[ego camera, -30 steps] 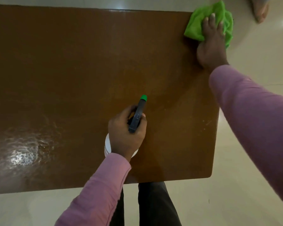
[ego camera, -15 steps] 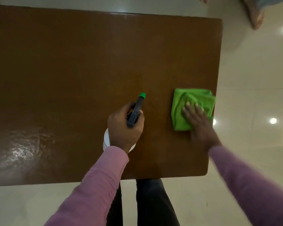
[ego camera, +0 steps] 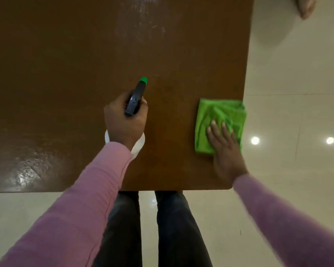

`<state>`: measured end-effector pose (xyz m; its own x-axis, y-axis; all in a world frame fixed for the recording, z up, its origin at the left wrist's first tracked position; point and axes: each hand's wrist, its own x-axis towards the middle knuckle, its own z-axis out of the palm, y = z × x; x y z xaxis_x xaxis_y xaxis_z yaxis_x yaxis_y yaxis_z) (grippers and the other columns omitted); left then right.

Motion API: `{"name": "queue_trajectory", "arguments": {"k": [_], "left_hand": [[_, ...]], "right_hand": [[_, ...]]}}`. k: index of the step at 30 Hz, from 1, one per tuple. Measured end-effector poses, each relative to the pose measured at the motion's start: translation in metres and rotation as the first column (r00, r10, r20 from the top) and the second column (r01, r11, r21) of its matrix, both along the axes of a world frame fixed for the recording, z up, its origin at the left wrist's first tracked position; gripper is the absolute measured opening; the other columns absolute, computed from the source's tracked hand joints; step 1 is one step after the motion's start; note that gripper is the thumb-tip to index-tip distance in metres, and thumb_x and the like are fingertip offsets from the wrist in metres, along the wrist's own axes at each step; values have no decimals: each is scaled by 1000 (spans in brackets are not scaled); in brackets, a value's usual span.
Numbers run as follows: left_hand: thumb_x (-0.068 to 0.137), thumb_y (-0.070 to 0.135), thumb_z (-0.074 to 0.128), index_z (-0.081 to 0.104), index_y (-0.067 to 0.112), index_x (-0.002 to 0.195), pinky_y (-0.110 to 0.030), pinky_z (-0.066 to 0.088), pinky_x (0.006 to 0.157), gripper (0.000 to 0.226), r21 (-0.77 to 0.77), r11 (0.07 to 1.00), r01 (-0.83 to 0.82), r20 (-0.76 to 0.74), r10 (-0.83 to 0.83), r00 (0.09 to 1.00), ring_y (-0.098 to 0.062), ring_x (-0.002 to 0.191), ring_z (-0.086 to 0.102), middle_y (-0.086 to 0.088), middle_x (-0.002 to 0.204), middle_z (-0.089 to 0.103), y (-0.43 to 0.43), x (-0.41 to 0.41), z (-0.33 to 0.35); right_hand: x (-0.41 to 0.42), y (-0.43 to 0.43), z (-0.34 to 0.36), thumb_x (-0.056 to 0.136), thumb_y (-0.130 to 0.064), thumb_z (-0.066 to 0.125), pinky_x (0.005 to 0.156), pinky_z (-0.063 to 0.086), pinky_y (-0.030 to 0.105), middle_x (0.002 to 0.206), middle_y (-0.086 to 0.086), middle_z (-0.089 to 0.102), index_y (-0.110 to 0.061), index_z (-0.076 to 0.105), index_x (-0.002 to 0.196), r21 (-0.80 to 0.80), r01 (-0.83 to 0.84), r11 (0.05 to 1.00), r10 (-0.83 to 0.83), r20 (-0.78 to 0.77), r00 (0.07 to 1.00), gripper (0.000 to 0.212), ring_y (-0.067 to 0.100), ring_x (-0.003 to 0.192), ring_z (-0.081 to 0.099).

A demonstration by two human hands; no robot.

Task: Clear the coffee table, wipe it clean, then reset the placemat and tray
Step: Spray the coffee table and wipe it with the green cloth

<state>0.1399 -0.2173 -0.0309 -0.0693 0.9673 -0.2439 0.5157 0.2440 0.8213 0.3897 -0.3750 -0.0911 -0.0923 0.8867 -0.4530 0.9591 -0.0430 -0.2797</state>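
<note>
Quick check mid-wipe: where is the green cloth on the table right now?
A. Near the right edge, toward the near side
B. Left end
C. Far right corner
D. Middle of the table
A: the green cloth lies flat under the right hand, by the table right edge, near side.

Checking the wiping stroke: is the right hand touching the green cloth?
Touching. The head view shows the right hand flat on the green cloth, fingers overlapping it.
</note>
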Motion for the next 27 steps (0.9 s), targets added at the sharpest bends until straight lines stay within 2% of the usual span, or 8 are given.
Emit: {"name": "queue_trajectory", "arguments": {"k": [3,6,9,12,15,17,22,27], "left_hand": [[88,21,66,64,18,89,-33,57,61,3,-3,1000,-16,-1,16,1000,-23,64,62,8,70,61,-4,0,0],[89,21,66,63,19,89,-27,56,61,4,18,1000,11,-22,-11,1000,-20,63,63,11,70,60,-7,1,1],[89,22,66,63,19,87,-18,52,59,4,39,998,57,-32,-56,998,-15,61,60,11,68,57,-10,1,2],[89,23,64,63,18,89,-6,43,57,5,74,987,140,-45,-137,990,-5,59,56,18,67,54,-18,2,1],[89,24,62,62,18,87,-5,38,56,7,125,971,204,-50,-199,979,-1,57,54,23,65,50,-22,1,-2],[89,25,62,65,14,87,-5,38,56,11,145,968,207,-44,-202,978,-1,58,55,25,65,49,-22,-1,-3],[88,18,62,65,14,85,-17,40,51,6,165,964,208,-1,-211,977,-9,54,51,15,62,52,-24,-8,2],[88,17,63,66,14,89,-38,52,55,5,145,982,116,77,-129,989,-17,59,57,-2,66,62,-19,-22,2]], "right_hand": [[-35,-123,14,77,-9,33,118,3,47,157,3,23,-20,12,151,-121,-56,991,56,2,998,78,26,148,-3],[-35,-120,11,75,-8,41,119,1,44,158,-3,14,-24,4,152,-151,-66,986,64,-16,998,87,25,148,-4],[-13,-30,3,73,-6,45,119,-2,43,158,-1,12,-19,15,152,-101,-18,995,13,-46,999,85,29,147,3],[14,109,-3,71,-11,39,116,6,52,159,9,13,-13,21,151,-21,55,998,-55,-2,999,82,40,145,9],[27,222,-10,82,-9,35,115,12,57,160,14,9,-10,18,151,15,74,997,-75,51,996,72,46,143,6],[24,242,-13,87,-7,36,115,12,57,159,13,11,-8,18,151,50,74,996,-78,77,994,67,46,143,8],[-18,106,-10,76,-6,45,117,3,53,159,11,12,-10,20,151,114,-67,991,64,32,997,79,41,145,4],[-89,-103,8,71,0,60,116,8,49,160,0,9,-22,8,153,-48,-114,992,116,41,992,99,29,148,-1]]}}
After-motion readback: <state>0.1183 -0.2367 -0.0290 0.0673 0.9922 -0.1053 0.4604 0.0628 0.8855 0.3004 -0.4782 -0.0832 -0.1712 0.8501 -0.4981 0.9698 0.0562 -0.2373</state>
